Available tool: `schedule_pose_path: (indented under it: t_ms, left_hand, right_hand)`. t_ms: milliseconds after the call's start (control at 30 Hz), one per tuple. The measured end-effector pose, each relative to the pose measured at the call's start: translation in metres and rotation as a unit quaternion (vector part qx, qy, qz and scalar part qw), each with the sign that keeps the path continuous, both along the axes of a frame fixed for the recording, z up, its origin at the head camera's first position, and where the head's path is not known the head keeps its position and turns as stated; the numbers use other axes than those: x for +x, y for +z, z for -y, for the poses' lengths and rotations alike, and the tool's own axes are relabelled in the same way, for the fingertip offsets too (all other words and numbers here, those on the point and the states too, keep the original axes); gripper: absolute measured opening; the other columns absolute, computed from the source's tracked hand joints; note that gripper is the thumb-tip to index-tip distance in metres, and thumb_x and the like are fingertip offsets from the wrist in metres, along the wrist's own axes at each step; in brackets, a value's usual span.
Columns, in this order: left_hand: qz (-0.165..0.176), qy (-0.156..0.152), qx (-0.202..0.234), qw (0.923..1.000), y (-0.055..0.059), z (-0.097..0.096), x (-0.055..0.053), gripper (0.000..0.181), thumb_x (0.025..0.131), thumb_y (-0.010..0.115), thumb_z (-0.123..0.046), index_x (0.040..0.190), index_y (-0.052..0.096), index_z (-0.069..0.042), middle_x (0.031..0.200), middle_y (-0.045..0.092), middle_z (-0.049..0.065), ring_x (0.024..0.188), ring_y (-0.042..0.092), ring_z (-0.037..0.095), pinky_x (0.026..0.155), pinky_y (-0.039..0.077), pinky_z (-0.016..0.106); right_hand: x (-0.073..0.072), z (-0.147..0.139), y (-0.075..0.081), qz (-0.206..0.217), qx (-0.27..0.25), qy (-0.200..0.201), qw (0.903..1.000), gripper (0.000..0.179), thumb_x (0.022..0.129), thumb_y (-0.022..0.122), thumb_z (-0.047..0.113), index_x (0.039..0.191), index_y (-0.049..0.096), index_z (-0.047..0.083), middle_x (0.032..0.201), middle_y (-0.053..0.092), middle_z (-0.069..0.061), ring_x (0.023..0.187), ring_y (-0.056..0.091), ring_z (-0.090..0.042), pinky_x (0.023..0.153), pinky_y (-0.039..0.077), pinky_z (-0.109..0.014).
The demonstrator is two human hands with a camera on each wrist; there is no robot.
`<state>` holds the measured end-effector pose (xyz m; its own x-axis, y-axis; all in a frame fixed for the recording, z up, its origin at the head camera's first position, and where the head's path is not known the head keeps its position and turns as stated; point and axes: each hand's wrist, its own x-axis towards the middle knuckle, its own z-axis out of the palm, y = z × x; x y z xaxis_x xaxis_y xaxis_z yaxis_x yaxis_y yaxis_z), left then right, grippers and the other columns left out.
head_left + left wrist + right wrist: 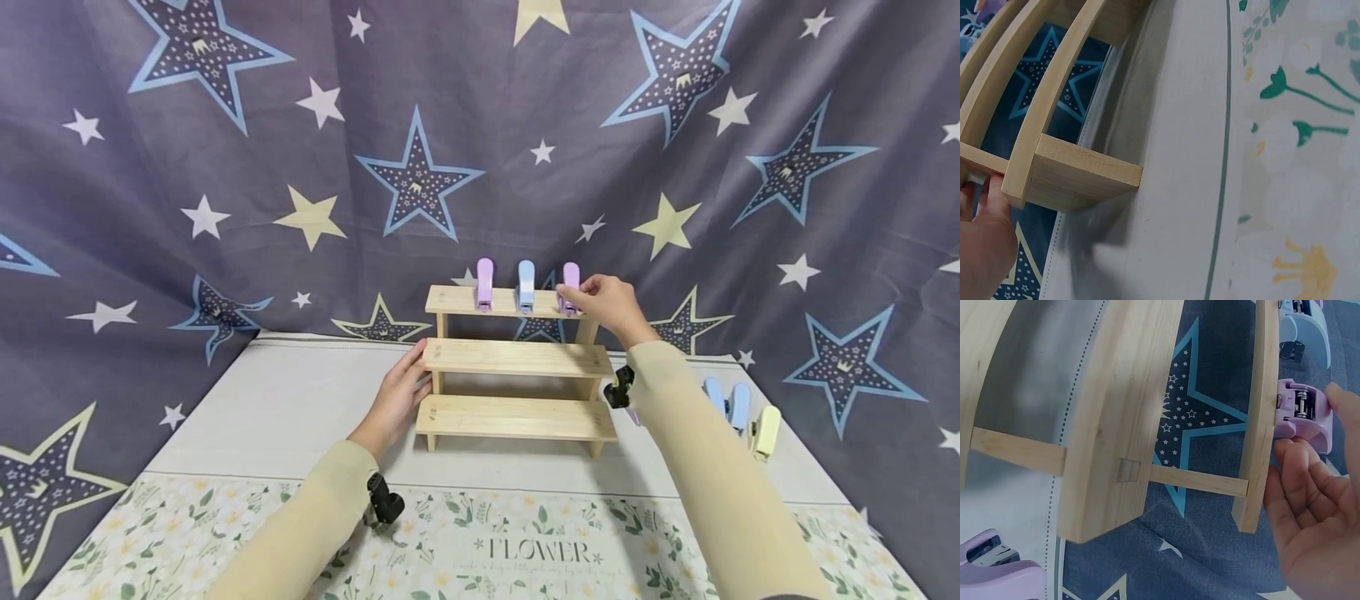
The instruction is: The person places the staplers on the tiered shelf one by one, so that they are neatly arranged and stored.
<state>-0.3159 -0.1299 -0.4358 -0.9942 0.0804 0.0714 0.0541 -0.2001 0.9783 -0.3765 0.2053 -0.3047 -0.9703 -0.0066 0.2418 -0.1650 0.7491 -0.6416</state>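
A three-tier wooden display rack (pixel 517 357) stands on the table. At the left end of its middle tier, my left hand (pixel 396 398) holds the rack's edge; the left wrist view shows its fingertips (pixel 996 199) against the wood. My right hand (pixel 617 307) pinches a purple stapler (pixel 571 282) at the right of the top tier, thumb and fingers on opposite sides of it in the right wrist view. This stapler stands upright on the shelf. To its left on the same tier are a blue stapler (pixel 526 285) and another purple stapler (pixel 484 284), both upright.
Right of the rack lie two blue staplers (pixel 738 406) and a yellow stapler (pixel 766 433) on the table. One more purple stapler (pixel 1004 578), mostly behind the right forearm in the head view, lies beside the rack. A star-patterned curtain (pixel 480 167) hangs behind.
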Motion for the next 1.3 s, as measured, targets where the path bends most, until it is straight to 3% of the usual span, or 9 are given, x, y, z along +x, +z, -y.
schedule_pose_path:
  t_ms: [300, 767, 1067, 1300]
  left_hand:
    - [-0.001, -0.002, -0.007, 1.0, 0.0, -0.001, -0.001, 0.051, 0.11, 0.04, -0.02, 0.16, 0.029, -0.015, 0.163, 0.025, 0.007, 0.143, 0.035, 0.03, 0.119, 0.033, 0.039]
    - [0.0, -0.003, -0.004, 1.0, 0.0, 0.0, 0.0, 0.051, 0.11, 0.04, -0.02, 0.159, 0.029, -0.017, 0.162, 0.027, 0.008, 0.143, 0.035, 0.028, 0.118, 0.033, 0.038]
    - [0.004, 0.002, -0.009, 1.0, 0.001, -0.001, 0.0, 0.051, 0.11, 0.04, -0.02, 0.159, 0.029, -0.017, 0.162, 0.028, 0.007, 0.142, 0.037, 0.028, 0.118, 0.034, 0.037]
    - [0.006, 0.003, -0.013, 0.9999, 0.001, -0.001, 0.0, 0.051, 0.11, 0.04, -0.02, 0.159, 0.029, -0.017, 0.162, 0.027, 0.007, 0.142, 0.036, 0.029, 0.118, 0.034, 0.039]
  right_hand:
    - [0.011, -0.007, 0.005, 0.008, -0.019, 0.019, 0.9996, 0.057, 0.093, 0.063, 0.058, 0.111, 0.064, 0.004, 0.104, 0.066, -0.014, 0.095, 0.06, -0.029, 0.083, 0.053, -0.042]
    - [0.039, -0.046, 0.003, -0.004, 0.03, 0.038, 0.9988, 0.048, 0.097, 0.061, 0.049, 0.112, 0.064, 0.003, 0.101, 0.069, -0.015, 0.09, 0.065, -0.03, 0.079, 0.053, -0.044]
    - [0.063, -0.087, -0.01, 0.019, 0.082, 0.047, 0.9953, 0.049, 0.099, 0.06, 0.048, 0.115, 0.065, 0.002, 0.103, 0.071, -0.016, 0.088, 0.067, -0.029, 0.079, 0.056, -0.048]
    - [0.079, -0.124, -0.026, 0.068, 0.114, 0.048, 0.99, 0.056, 0.098, 0.059, 0.052, 0.124, 0.065, 0.003, 0.103, 0.073, -0.011, 0.088, 0.068, -0.026, 0.077, 0.057, -0.048]
